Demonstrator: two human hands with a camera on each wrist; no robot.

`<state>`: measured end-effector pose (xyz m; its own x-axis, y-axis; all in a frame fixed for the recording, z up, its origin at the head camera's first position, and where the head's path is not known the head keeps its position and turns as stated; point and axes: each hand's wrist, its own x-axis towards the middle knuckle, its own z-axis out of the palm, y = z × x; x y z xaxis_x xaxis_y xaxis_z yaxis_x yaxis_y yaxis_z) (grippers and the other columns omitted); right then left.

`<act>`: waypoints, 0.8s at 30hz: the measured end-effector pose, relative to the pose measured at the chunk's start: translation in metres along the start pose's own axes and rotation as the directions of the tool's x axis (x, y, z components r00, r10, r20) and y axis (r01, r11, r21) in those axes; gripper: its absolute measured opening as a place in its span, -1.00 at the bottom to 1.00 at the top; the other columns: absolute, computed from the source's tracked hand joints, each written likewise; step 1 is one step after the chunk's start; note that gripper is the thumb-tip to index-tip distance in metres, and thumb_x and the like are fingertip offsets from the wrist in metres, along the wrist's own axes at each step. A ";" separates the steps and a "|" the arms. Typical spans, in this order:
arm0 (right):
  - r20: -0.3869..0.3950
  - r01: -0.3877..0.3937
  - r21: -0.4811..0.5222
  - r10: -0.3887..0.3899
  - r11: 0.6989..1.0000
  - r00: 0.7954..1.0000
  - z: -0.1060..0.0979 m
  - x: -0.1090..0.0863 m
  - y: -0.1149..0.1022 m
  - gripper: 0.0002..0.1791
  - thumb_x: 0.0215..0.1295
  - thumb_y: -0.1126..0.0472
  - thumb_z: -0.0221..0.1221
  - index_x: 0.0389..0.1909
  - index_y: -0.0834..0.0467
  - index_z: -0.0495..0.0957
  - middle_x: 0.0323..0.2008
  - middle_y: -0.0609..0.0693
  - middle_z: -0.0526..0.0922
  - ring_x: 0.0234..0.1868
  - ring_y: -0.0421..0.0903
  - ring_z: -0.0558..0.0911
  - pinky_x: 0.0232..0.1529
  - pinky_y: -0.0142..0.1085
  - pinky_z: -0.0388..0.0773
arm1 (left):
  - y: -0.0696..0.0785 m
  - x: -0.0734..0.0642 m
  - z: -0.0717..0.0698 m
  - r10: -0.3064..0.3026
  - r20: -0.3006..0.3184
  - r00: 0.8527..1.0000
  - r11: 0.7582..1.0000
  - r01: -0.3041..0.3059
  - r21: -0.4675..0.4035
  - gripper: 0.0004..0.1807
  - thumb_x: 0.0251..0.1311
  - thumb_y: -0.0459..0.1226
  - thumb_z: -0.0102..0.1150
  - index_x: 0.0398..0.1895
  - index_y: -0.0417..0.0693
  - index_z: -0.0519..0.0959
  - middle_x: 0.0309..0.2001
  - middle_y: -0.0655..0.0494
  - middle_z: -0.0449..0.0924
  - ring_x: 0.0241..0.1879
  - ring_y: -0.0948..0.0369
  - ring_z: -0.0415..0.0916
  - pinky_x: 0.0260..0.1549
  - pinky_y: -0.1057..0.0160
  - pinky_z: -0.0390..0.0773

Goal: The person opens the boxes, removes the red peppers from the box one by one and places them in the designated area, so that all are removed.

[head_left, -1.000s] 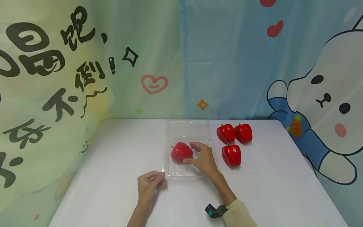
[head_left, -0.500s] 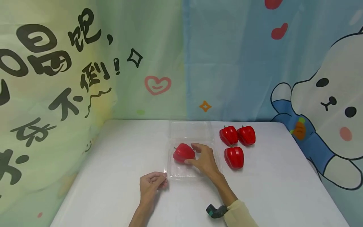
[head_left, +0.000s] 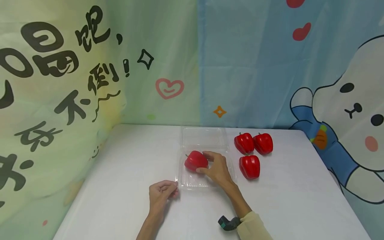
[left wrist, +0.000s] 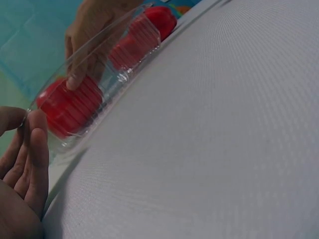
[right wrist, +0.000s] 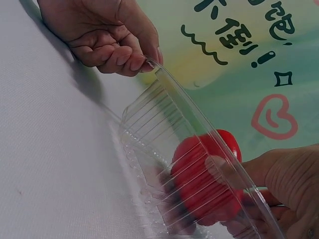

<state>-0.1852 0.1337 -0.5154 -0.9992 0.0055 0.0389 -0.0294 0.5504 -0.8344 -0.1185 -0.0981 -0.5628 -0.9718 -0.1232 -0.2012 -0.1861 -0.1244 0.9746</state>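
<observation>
A clear plastic clamshell box (head_left: pixel 192 183) lies unfolded on the table, its lid (head_left: pixel 204 137) laid back on the far side. Inside the base is a red bell pepper (head_left: pixel 195 161), tipped so its stem faces left. My right hand (head_left: pixel 217 169) holds this pepper from the right, with the thumb (right wrist: pixel 219 168) against its near side. At the box's near left corner, my left hand (head_left: pixel 163 196) pinches the rim between thumb and fingertips, as both wrist views show. Through the ribbed wall, the pepper (left wrist: pixel 70 107) shows in the left wrist view.
To the right of the box stand three more red bell peppers: two at the back, left (head_left: pixel 244 143) and right (head_left: pixel 263 143), and one nearer (head_left: pixel 250 167). A white table (head_left: pixel 126 166) carries everything. Behind it hangs a printed curtain (head_left: pixel 240 66).
The head view has turned slightly left, so the scene sits a little further right. Both hands, the pepper and the box keep their places relative to one another.
</observation>
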 end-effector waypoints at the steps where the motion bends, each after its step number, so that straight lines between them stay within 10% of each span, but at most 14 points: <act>1: -0.001 0.003 0.002 -0.003 1.000 1.000 0.000 0.000 0.000 -0.15 0.07 0.23 0.67 0.44 0.15 0.60 0.35 0.14 0.73 0.38 0.19 0.69 0.43 0.16 0.65 | 0.000 0.000 0.000 0.000 0.000 1.000 1.000 0.000 0.002 -0.80 0.26 -0.38 0.46 -0.21 -0.44 0.74 -0.39 -0.19 0.83 -0.49 0.21 0.76 -0.41 0.34 0.80; 24: -0.029 0.024 -0.003 -0.024 1.000 0.999 -0.005 0.000 0.001 -0.19 0.05 0.21 0.67 0.39 0.13 0.64 0.29 0.10 0.78 0.28 0.13 0.74 0.32 0.07 0.75 | 0.001 -0.001 0.001 -0.009 0.000 1.000 1.000 0.009 0.007 -0.80 0.26 -0.37 0.47 -0.21 -0.42 0.75 -0.39 -0.18 0.84 -0.48 0.22 0.75 -0.42 0.34 0.80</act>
<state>-0.1852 0.1383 -0.5141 -0.9971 0.0165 0.0746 -0.0531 0.5524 -0.8319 -0.1176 -0.0973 -0.5617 -0.9701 -0.1224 -0.2096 -0.1953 -0.1187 0.9735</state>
